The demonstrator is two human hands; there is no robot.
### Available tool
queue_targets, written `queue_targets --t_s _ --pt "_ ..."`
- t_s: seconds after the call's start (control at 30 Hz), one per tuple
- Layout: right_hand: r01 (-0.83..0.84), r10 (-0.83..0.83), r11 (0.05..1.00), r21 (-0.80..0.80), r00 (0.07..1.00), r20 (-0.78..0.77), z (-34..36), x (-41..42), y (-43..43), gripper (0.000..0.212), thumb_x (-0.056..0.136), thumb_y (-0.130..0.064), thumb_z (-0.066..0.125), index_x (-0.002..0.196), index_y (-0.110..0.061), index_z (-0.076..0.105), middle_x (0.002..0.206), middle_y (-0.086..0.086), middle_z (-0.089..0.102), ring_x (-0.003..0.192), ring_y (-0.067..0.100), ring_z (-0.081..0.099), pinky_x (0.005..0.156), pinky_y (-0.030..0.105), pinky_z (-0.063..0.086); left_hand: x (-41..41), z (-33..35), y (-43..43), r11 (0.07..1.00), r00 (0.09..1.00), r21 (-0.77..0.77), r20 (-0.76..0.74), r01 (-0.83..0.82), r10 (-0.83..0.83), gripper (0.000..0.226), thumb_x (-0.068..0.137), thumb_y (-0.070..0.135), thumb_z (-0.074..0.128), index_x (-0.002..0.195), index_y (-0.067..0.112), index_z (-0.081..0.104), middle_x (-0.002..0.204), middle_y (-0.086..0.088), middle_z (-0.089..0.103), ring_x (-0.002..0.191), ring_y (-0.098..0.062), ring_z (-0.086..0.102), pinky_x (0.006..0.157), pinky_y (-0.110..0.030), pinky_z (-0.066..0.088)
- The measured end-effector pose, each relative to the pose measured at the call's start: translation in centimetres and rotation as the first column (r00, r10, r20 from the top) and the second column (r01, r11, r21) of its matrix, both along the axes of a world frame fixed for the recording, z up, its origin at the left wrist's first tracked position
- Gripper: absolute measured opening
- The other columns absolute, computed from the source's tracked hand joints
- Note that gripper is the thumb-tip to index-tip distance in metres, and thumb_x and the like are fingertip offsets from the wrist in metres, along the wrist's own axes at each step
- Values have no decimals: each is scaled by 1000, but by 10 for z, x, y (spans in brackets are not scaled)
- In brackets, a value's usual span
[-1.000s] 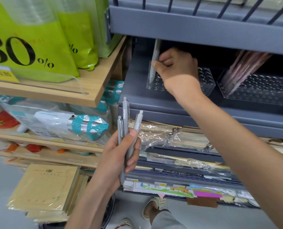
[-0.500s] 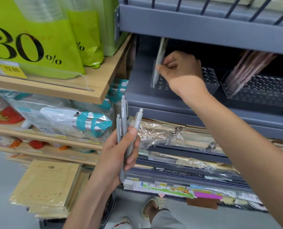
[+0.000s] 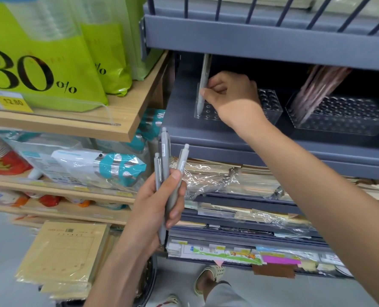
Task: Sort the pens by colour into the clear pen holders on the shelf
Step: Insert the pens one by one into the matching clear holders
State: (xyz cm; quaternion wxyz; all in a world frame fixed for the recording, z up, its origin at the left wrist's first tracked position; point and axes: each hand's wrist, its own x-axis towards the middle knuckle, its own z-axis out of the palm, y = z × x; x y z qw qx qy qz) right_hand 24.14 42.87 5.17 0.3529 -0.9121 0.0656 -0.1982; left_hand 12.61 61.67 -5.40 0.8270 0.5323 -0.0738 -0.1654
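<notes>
Held nearest the camera, the left hand [image 3: 157,207] is curled round three grey pens [image 3: 165,173], which are kept upright with their clicker ends pointing up and the thumb pressed across their barrels; this grip is unchanged from half a second ago. Farther in, the right hand [image 3: 230,96] is reached into the grey shelf [image 3: 228,134], where a single grey pen [image 3: 203,85] is pinched between thumb and fingertips. The pen is held almost upright, and its tip is now brought slightly lower, down at the holes at the left end of the clear pen holder [image 3: 270,107]. Just beside this, to the right, a second clear holder [image 3: 339,120] is seen with a bunch of pinkish pens [image 3: 317,85] leaning in it. To the left, "30%" is printed in black on green bags [image 3: 29,74], and "12.80" can be read on a yellow price tag [image 3: 13,103] below them.
</notes>
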Motion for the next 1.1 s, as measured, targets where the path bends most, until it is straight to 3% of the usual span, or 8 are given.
queue_targets --t_s 0.1,0.2,0.4,0.5,0.7,0.83,1.0,1.1 --pt "-20 9 993 118 996 92 1 -12 -2 22 88 -34 68 103 -18 68 87 -6 70 92 17 67 91 34 51 -3 0 -2 1000 1000 9 0 -7 7 28 96 40 60 79 18 60 71 -8 52 40 -11 33 34 -18 31" --pt "-93 35 964 250 973 227 -3 -38 -6 3 87 -28 67 87 -26 68 81 -7 72 82 10 68 82 35 54 -5 3 -3 1000 1000 3 -3 -16 16 34 95 40 60 82 8 56 68 -8 56 37 -10 34 33 -17 31" --pt "-418 456 861 290 886 -77 -14 -83 -10 9 85 -30 74 83 -21 75 73 0 73 63 3 61 62 21 49 -7 8 -12 1000 1000 28 14 -4 3 51 97 35 52 103 -15 48 52 -3 60 30 -10 40 32 -16 33" --pt "-477 537 822 312 831 -145 -21 -92 -13 13 81 -23 78 87 -12 76 76 4 71 67 4 58 65 22 49 -8 7 -19 1000 1000 5 -16 -2 2 40 95 34 55 105 -4 50 64 -9 66 32 -13 47 32 -17 34" --pt "-386 463 741 549 887 0 -19 -96 -28 9 90 -2 65 98 -4 70 79 14 70 67 17 65 64 28 55 -6 6 -28 999 998 22 -61 28 -27 32 94 39 53 101 7 53 83 -18 73 36 -17 52 32 -18 35" --pt "-342 367 686 642 925 101 -19 -99 -33 18 94 0 57 108 -5 68 85 15 72 70 18 66 64 28 54 -7 2 -31 996 999 74 -13 40 -39 38 95 37 53 94 0 55 67 -7 64 33 -11 38 33 -17 30" --pt "-230 336 819 526 935 -115 -32 -106 -23 13 86 -19 74 95 -10 71 73 9 72 62 16 66 62 30 57 -4 2 -34 999 1000 44 4 -12 12 20 93 33 58 79 20 63 73 -9 63 34 -12 34 33 -17 25" --pt "-234 359 818 525 921 -150 -33 -106 -21 14 83 -16 76 88 -4 71 70 12 71 61 17 67 62 30 58 -1 3 -36 999 999 18 -2 -32 32 14 90 33 61 87 19 64 80 -9 67 35 -11 36 32 -17 27"
